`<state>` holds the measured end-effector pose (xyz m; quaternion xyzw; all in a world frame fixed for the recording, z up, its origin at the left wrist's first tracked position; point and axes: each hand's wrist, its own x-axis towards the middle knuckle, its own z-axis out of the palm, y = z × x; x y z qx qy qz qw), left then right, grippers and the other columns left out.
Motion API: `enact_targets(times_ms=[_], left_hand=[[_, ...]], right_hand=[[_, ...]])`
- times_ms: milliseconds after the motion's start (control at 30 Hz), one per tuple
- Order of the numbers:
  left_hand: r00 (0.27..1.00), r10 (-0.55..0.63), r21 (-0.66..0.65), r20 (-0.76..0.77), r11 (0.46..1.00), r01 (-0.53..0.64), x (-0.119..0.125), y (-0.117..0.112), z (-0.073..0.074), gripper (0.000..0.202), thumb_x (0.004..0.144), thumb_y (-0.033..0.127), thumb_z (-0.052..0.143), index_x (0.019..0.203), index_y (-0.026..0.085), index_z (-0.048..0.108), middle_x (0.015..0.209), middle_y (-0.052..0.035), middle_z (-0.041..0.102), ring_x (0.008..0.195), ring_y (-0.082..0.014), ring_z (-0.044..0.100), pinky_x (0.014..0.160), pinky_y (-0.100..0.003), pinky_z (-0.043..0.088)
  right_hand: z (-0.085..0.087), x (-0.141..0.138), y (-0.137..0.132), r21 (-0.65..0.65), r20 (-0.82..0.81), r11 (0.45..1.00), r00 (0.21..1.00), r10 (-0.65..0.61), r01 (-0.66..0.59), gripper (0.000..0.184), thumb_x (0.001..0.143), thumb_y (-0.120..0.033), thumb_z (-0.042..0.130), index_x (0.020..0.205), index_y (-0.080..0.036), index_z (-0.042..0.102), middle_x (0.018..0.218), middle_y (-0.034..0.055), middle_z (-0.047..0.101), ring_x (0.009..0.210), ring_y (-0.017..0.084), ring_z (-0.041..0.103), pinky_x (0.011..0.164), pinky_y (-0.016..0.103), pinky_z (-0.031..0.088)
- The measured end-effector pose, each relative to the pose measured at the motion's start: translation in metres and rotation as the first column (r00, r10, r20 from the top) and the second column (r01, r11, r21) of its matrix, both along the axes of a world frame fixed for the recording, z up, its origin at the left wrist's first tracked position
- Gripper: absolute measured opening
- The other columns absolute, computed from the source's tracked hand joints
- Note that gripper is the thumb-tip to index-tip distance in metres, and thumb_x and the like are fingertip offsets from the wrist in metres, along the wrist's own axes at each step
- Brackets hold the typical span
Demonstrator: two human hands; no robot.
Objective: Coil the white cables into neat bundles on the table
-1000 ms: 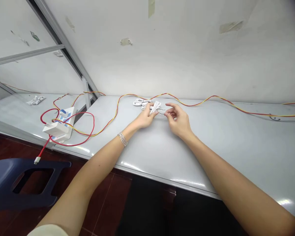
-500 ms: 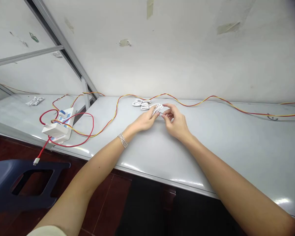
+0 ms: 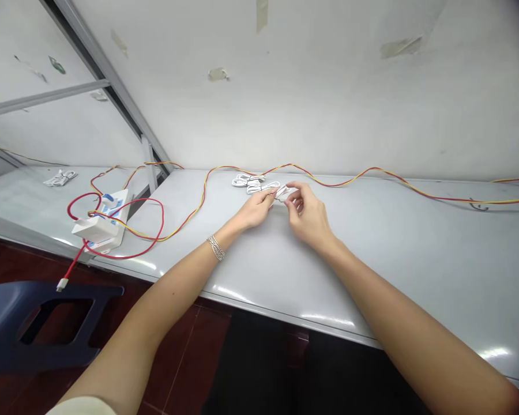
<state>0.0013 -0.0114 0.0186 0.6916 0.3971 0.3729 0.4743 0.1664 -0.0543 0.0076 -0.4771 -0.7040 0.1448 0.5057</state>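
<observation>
Left hand [image 3: 255, 210] closed in a narrow grip on a narrow white loop [image 3: 278, 191], which runs from a white cable coil [image 3: 247, 183] lying on the tabletop [image 3: 372, 276] (the join is partly hidden by the fingers). Loop's long axis lies roughly left to right, slanting up toward the wall, with its free end pointing at the right hand [image 3: 309, 219]. Right hand is just beside that end and nearer to it than the left; its fingertips [image 3: 294, 199] are drawn into a narrow pinch next to a thin dark wire [image 3: 279, 199]. Cannot tell whether the wire is actually held (too fine at this view). Cable strands look clean and tightly bundled. A red-and-yellow twin wire [image 3: 328, 184] winds along the tabletop behind the hands. Farther left: a power strip [image 3: 115, 216], a white plug adapter [image 3: 94, 229], a looped red cable [image 3: 132, 256].
</observation>
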Motion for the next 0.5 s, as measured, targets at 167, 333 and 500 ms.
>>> enact_targets(times_ms=[167,333,500], left_hand=[[0.988,0.050,-0.198,0.147,0.980,-0.020,0.0047,-0.0065,0.0057,0.050,0.095,0.062,0.056,0.109,0.016,0.070,0.063,0.0038,0.040,0.053,-0.0076,0.034,0.049,-0.020,0.030],[0.972,0.054,-0.280,0.229,0.960,0.013,0.0008,-0.0062,0.0048,0.063,0.087,0.073,0.058,0.113,0.017,0.068,0.062,0.0056,0.040,0.043,-0.0033,0.023,0.042,-0.020,0.015],[0.950,0.042,-0.292,0.310,0.955,0.053,0.0015,-0.0066,0.0039,0.058,0.084,0.072,0.064,0.100,0.017,0.066,0.062,0.0045,0.047,0.042,-0.0027,0.028,0.041,-0.018,0.019]], right_hand=[[0.0014,-0.0024,-0.0014,-0.051,-0.030,0.998,0.999,-0.023,0.021,0.034,0.087,-0.022,0.053,0.121,-0.019,0.053,0.088,0.0058,0.067,0.080,0.023,0.062,0.075,0.037,0.050],[0.0034,-0.0041,-0.0013,-0.094,-0.099,0.995,0.994,-0.049,0.039,0.033,0.084,-0.021,0.054,0.117,-0.021,0.050,0.087,0.0038,0.066,0.072,0.020,0.060,0.074,0.036,0.048],[0.0040,-0.0054,-0.0015,-0.140,-0.182,0.990,0.982,-0.044,0.018,0.030,0.082,-0.022,0.056,0.111,-0.022,0.047,0.085,0.0015,0.064,0.068,0.018,0.058,0.073,0.035,0.047]])
